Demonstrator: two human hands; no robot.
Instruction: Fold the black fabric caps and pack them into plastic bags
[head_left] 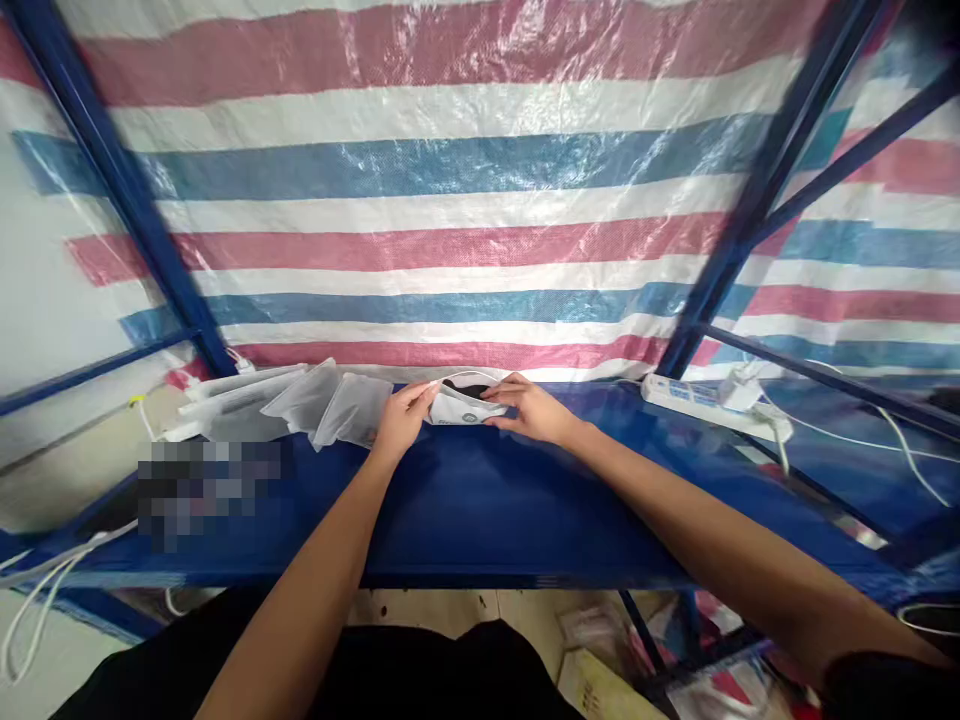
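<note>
A small white pouch [459, 408] with dark print on its front stands on the blue table, its mouth spread apart. Something black [469, 389] shows inside, too covered to name. My left hand [403, 415] pinches the pouch's left edge between thumb and fingers. On the other side, my right hand [531, 407] grips the right edge, with fingertips over the rim near the black thing. Just left of my left hand lie several translucent frosted bags [356, 408], spread in an overlapping row.
A white power strip [694, 400] with a plugged-in charger [741, 388] and cables lies at right. Blue metal posts [731, 230] frame a striped plastic sheet [450, 160] behind the blue table [525, 520]. White cables [56, 575] hang at left. Packages [607, 685] lie below.
</note>
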